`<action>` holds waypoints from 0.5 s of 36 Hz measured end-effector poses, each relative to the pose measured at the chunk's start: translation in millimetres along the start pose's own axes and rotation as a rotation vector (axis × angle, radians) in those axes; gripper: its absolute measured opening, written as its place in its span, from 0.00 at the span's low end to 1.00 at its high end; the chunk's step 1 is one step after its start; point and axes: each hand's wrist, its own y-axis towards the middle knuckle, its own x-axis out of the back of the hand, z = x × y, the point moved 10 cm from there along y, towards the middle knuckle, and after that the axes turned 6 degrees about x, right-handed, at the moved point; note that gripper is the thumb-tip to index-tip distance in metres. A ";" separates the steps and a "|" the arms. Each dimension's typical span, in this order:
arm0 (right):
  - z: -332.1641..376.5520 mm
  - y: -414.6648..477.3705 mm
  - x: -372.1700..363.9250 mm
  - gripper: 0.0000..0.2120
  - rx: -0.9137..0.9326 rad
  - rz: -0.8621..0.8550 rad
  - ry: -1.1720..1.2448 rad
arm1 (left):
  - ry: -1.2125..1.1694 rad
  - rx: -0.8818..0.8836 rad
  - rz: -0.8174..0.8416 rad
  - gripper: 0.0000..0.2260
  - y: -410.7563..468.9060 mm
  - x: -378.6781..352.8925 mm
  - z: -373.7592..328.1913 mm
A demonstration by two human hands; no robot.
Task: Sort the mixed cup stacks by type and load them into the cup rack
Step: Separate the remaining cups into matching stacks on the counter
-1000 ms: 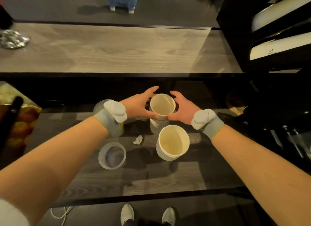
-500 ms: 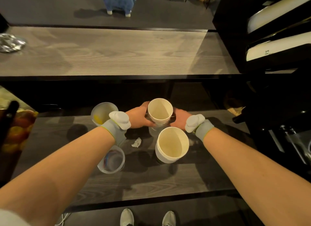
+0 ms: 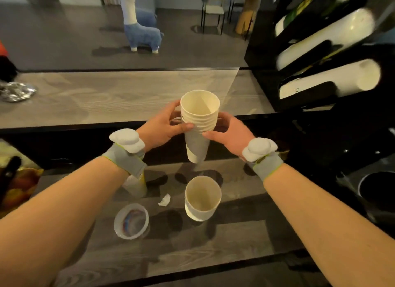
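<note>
Dark wood-grain counter (image 3: 245,233), lower tier. Left hand (image 3: 162,126) and right hand (image 3: 232,134) both grip a paper cup stack (image 3: 199,124), fingers curled round its ribbed rims, stack upright in the air above the counter. Below it a second paper cup stack (image 3: 202,198) stands on the counter, clear plastic cup (image 3: 131,220) to its left, crumpled scrap (image 3: 164,200) between them. Black cup rack (image 3: 263,51) far right, white stacks in its slots.
</note>
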 end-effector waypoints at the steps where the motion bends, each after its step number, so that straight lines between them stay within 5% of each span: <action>1: 14.9 -4.8 14.1 0.36 0.019 -0.046 0.013 | -0.042 -0.025 -0.009 0.41 -2.5 3.3 -19.0; 9: 81.4 -48.5 87.3 0.28 0.100 -0.305 0.162 | 0.136 -0.234 -0.067 0.46 -25.2 -8.4 -130.3; 16: 109.2 -89.9 137.4 0.14 0.164 -0.342 0.254 | -0.169 -0.254 -0.057 0.43 -40.0 -27.6 -181.5; 18: 99.7 -97.6 137.8 0.17 0.130 -0.293 0.280 | -0.279 -0.253 -0.032 0.47 -41.9 -33.9 -186.1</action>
